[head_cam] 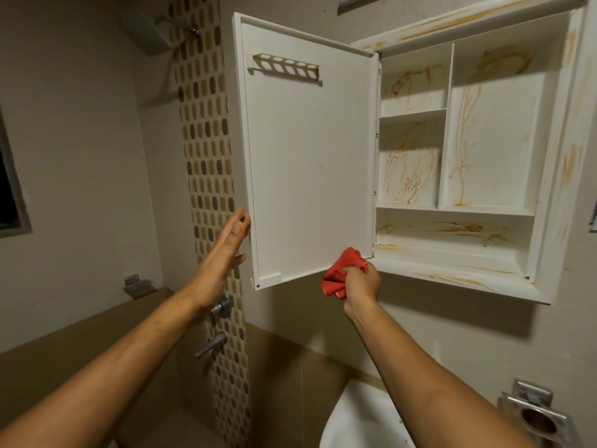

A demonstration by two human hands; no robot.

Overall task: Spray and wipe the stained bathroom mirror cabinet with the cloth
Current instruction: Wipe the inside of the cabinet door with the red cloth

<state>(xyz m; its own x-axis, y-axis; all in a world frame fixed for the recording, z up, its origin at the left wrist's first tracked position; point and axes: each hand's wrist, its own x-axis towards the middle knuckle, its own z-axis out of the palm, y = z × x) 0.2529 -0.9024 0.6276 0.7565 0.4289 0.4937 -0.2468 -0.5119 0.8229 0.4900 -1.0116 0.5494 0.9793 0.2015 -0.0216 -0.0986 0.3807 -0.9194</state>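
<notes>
Both my arms were raised toward the wall. At the far left edge sat a dark window (9, 189), with a grey shower head (151, 30) high up beyond it and a small metal holder (137, 284) fixed lower on the wall. Next came a vertical strip of brown and beige mosaic tiles (206, 156), with two metal taps (223, 305) mounted on it, one above the other. My left hand (229, 250) was up in front of that strip, its fingers (240, 221) straight and together, touching the free outer edge of the cabinet's door (310, 163). That white door stood swung wide open to the left, its inner face toward me, with a slotted white rack (286, 67) near its top. At the door's lower hinge corner my right hand (361, 281) held the red cloth (342, 273), my fingers curled tightly round it so that it bunched out above and to the left of my fist; the cloth touched the bottom of the door just beside the hinge. To the right, the cabinet (555, 202) hung open on the wall, white and streaked with orange-brown stains (465, 140). These ran down the backs of the two small left compartments and the tall right one, across the long bottom shelf (452, 231) and along the frame. Below my right forearm showed part of a white sink (355, 421), and at the lower right corner a metal bracket with a round ring (536, 415) was fixed to the wall.
</notes>
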